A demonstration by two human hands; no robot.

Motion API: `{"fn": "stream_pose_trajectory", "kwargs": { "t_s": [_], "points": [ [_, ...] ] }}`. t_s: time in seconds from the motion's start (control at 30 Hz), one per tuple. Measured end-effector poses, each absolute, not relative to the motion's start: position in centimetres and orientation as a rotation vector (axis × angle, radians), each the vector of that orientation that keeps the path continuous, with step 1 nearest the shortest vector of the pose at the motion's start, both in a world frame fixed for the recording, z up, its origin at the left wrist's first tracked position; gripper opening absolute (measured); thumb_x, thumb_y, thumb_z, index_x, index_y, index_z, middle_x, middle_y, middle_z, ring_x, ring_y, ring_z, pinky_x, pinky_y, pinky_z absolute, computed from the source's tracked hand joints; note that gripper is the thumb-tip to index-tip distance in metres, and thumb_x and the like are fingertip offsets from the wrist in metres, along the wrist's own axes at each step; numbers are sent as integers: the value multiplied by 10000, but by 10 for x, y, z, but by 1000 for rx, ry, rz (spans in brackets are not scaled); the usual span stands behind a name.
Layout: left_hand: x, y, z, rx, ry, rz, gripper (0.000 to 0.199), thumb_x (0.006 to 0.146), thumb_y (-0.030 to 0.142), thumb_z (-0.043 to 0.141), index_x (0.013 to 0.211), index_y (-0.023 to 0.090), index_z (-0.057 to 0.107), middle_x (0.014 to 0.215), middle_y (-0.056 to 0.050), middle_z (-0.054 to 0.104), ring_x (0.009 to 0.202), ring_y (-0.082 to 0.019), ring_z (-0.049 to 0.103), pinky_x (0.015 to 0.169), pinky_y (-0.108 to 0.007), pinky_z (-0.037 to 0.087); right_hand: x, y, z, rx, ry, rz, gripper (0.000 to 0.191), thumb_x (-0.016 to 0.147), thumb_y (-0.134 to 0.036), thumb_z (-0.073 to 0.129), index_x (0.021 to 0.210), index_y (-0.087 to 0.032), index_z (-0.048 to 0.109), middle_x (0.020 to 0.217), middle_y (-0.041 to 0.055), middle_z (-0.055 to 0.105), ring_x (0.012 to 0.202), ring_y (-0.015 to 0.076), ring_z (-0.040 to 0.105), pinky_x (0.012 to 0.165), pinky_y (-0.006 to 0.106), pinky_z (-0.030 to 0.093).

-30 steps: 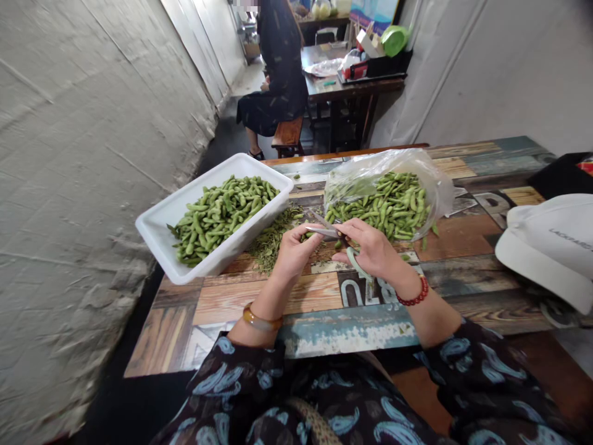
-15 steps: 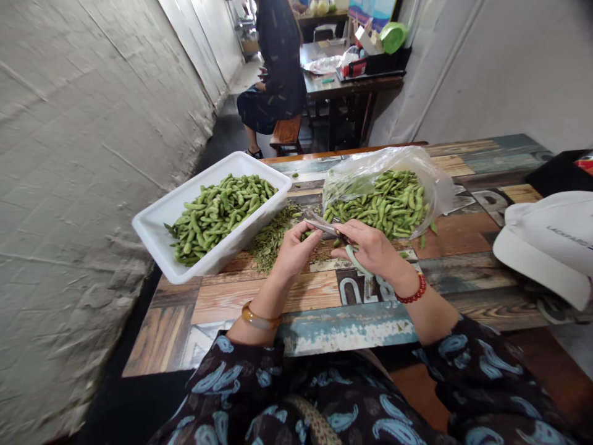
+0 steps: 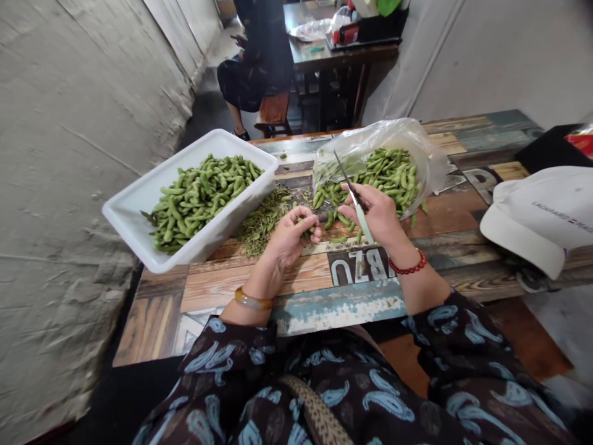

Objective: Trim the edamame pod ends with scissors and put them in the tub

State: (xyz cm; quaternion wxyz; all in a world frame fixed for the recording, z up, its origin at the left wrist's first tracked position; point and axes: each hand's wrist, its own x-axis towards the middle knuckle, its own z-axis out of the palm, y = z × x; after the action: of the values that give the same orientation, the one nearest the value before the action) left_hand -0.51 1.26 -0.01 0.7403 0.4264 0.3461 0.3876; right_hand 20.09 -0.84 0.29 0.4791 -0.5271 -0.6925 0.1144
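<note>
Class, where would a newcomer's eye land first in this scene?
Probably on the green soybean pods heaped in the white plastic tub at the left of the table. Next come the scissors in the right hand, right of centre, by the clear plastic bag of pods. The white cap at far right stands out.

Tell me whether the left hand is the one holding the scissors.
No, the scissors are gripped in the right hand, while the left hand is curled beside the heap of green trimmings.
</note>
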Motion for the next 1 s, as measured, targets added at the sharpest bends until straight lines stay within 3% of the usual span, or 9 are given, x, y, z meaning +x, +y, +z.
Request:
{"fn": "stream_pose_trajectory", "kwargs": {
  "t_s": [0.1,0.2,0.27,0.43,0.53,0.7,0.83,1.0],
  "points": [
    [0,10,-7,1241,806,793,187,827,327,674,901,174,594,677,30,557,554,-96,545,537,-220,447,198,-9,3,-1286,-1716,282,410,846,-476,695,1152,-204,685,881,55,704,831,225,658,814,377,552],
    [6,8,-15,1815,894,748,146,901,283,570,859,166,647,766,-21,624,707,-138,587,680,-262,470,196,-9,2,-1281,-1746,283,428,853,-490,683,1166,-198,677,900,68,712,850,232,660,821,380,547],
    [10,5,-17,2152,956,665,145,902,258,571,844,173,673,886,-52,659,820,-168,610,764,-285,469,195,-8,0,-1279,-1764,284,436,858,-492,676,1179,-198,669,917,72,716,867,234,663,835,382,544],
    [19,-4,-13,2472,1094,368,91,859,241,630,906,199,696,1026,-76,651,863,-195,626,724,-284,469,194,-8,-2,-1249,-1792,269,441,863,-476,676,1186,-177,666,933,79,718,894,232,665,859,375,539],
    [16,-3,-11,2385,1109,439,64,812,172,653,867,192,679,1025,-81,634,851,-193,604,721,-283,459,193,-8,-3,-1254,-1805,273,433,865,-474,676,1183,-180,668,935,78,713,905,231,667,863,369,539],
    [2,10,-9,1871,1011,827,83,776,226,697,739,171,647,748,-24,608,712,-146,529,660,-241,420,194,-8,-4,-1260,-1795,295,438,862,-487,676,1198,-207,661,941,72,707,871,234,659,858,394,539],
    [-6,15,-5,1309,920,850,260,781,376,710,901,146,690,689,1,630,474,-64,403,463,-205,296,194,-8,-4,-1255,-1806,290,443,857,-495,680,1192,-206,658,917,66,699,859,231,658,843,385,544],
    [-7,15,2,992,813,881,343,732,357,758,983,132,694,762,-33,695,432,-30,402,405,-187,207,193,-11,-3,-1266,-1835,277,423,863,-478,678,1190,-210,656,919,66,698,860,232,660,835,377,545]
  ]
}}
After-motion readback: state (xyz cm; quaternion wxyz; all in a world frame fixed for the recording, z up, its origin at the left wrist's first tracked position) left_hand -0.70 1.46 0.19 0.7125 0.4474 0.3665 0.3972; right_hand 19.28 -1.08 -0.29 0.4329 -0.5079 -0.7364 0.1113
